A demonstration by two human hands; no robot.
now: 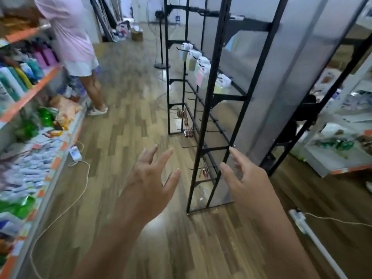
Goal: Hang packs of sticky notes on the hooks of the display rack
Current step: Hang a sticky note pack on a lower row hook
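Observation:
A black metal display rack (213, 81) with translucent panels runs away from me on the right. Several pastel packs of sticky notes (201, 74) hang on its upper hooks, while lower hooks (213, 130) stick out bare. My left hand (153, 178) reaches forward over the floor with fingers spread and holds nothing. To its right, my right hand (243, 178) is also empty, fingers straight, its fingertips close to the rack's front post. The picture is blurred.
A shelf (36, 91) full of goods lines the left side. Another person (74, 45) in a pink top stands at it. White cables and a power strip (75, 154) lie on the wooden floor, another strip (298, 216) at right. Small reddish items (186, 121) hang low on the rack.

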